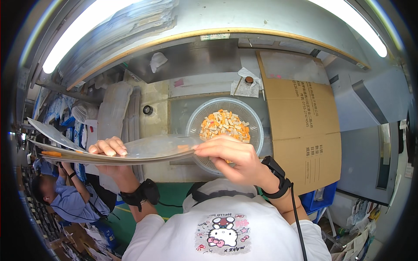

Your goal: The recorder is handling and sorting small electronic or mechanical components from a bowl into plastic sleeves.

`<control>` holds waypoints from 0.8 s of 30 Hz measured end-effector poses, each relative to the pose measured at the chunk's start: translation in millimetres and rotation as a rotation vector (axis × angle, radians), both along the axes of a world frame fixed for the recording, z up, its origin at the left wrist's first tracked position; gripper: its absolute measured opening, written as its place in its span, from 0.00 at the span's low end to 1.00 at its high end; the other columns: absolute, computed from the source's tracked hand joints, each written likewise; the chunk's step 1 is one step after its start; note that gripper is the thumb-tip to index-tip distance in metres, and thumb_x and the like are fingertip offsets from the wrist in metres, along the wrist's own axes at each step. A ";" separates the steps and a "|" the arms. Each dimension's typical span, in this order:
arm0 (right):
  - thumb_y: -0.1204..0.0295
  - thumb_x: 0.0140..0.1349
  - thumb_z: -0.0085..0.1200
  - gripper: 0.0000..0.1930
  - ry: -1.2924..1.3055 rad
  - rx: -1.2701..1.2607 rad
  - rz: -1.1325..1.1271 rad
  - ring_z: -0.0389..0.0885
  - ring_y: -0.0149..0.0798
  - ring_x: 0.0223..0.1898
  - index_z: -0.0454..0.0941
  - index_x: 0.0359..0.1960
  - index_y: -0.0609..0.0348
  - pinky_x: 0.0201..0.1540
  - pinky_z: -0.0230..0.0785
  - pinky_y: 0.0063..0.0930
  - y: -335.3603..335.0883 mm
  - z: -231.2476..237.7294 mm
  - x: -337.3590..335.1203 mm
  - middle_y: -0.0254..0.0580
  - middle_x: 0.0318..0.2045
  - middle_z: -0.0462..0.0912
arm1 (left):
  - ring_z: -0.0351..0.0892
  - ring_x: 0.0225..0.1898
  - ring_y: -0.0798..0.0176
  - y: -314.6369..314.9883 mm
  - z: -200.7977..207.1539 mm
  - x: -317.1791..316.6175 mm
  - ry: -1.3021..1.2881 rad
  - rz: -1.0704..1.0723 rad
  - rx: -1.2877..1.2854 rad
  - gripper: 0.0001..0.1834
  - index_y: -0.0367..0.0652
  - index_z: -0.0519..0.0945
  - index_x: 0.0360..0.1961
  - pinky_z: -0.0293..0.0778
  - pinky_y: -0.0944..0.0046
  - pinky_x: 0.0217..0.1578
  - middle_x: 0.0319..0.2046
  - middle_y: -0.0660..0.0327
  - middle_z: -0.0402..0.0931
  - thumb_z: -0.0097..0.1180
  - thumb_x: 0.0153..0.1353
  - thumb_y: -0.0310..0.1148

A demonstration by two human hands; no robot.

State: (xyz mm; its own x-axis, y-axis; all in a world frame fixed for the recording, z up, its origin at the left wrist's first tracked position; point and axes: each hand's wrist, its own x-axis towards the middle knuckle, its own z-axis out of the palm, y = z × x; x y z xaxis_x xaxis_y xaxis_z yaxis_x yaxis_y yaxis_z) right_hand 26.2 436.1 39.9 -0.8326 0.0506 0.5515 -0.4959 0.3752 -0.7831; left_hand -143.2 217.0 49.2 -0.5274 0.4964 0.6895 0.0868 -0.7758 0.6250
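Observation:
My left hand [108, 147] grips a stack of thin, whitish flexible sheets [150, 145], its fingers on top and the rest of the hand underneath. At the right end of the stack, my right hand [233, 157] pinches the sheet edges. Small orange pieces [51, 153] show between the layers near both ends. The sheets fan apart at the far left. Just beyond my right hand stands a round grey plastic basket [257, 119], which holds many small orange and cream pieces [224, 126]. My right hand and the sheets cover part of its near side.
Flattened brown cardboard [305, 139] covers the right side of the bench. More stacked sheets [114, 108] lie at the left, near a small black round object [147, 109]. A small brown-topped jar [248, 80] rests on white paper behind the basket. Another person [76, 198] works at far left.

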 end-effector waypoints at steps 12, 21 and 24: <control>0.74 0.49 0.45 0.14 -0.495 -0.474 0.065 0.71 0.27 0.26 0.68 0.39 0.65 0.29 0.63 0.18 -4.1 -16.2 -14.4 0.41 0.28 0.73 | 0.71 0.20 0.59 5.9 0.6 2.3 0.064 -0.026 -0.012 0.14 0.44 0.72 0.38 0.64 0.68 0.21 0.23 0.55 0.73 0.39 0.55 0.37; 0.74 0.46 0.51 0.05 -0.476 -0.556 -0.105 0.62 0.19 0.17 0.74 0.21 0.63 0.20 0.56 0.14 -24.6 -19.8 -22.0 0.30 0.18 0.70 | 0.75 0.21 0.53 13.7 -4.6 1.8 0.071 -0.055 0.027 0.13 0.43 0.71 0.40 0.73 0.64 0.20 0.23 0.50 0.73 0.44 0.52 0.31; 0.75 0.45 0.52 0.04 -0.449 -0.597 -0.143 0.62 0.18 0.17 0.74 0.20 0.63 0.21 0.56 0.13 -21.9 -22.7 -20.8 0.30 0.18 0.70 | 0.74 0.18 0.53 15.1 -2.9 5.4 0.049 -0.021 0.037 0.12 0.41 0.71 0.37 0.73 0.64 0.20 0.22 0.51 0.73 0.46 0.51 0.33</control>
State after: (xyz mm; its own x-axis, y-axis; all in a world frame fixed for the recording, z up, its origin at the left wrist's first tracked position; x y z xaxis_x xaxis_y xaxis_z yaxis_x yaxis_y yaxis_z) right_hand 5.4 414.2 17.2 -0.9335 0.3584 0.0066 -0.0605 -0.1392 -0.9884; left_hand -137.8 232.1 46.3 -0.4825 0.4806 0.7323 0.0998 -0.8004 0.5911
